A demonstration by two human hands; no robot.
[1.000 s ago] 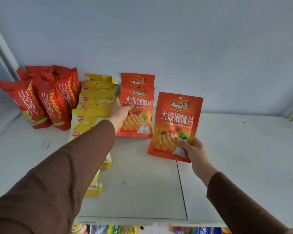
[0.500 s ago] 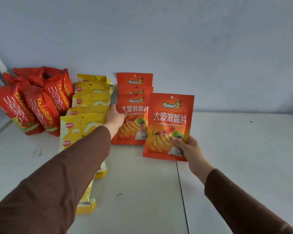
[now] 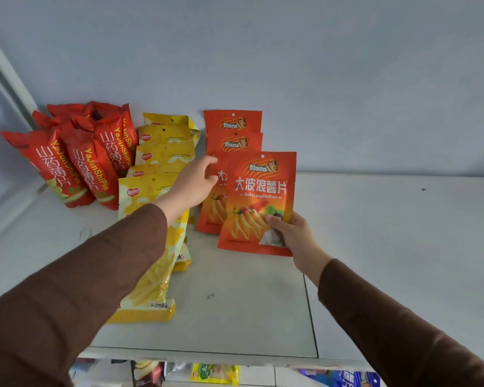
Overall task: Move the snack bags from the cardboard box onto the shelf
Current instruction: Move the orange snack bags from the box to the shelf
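My right hand [image 3: 289, 233] grips the lower right corner of an orange chip bag [image 3: 259, 191], held upright just above the white shelf [image 3: 375, 247]. Behind it stands a row of three matching orange bags [image 3: 232, 135] leaning against the back wall. My left hand [image 3: 193, 182] rests on the left edge of the front bag of that row, thumb and fingers around its edge. The held bag overlaps the front of this row and hides most of it. The cardboard box is out of view.
A row of yellow snack bags [image 3: 162, 163] runs left of the orange ones, partly under my left sleeve. Red bags [image 3: 76, 163] stand at the far left by the shelf's upright. Packets [image 3: 215, 372] on a lower shelf show under the front edge.
My right hand has brought the orange bag left and closer to the row, now overlapping its front bag. My left hand has slid up onto that front bag's upper left edge.
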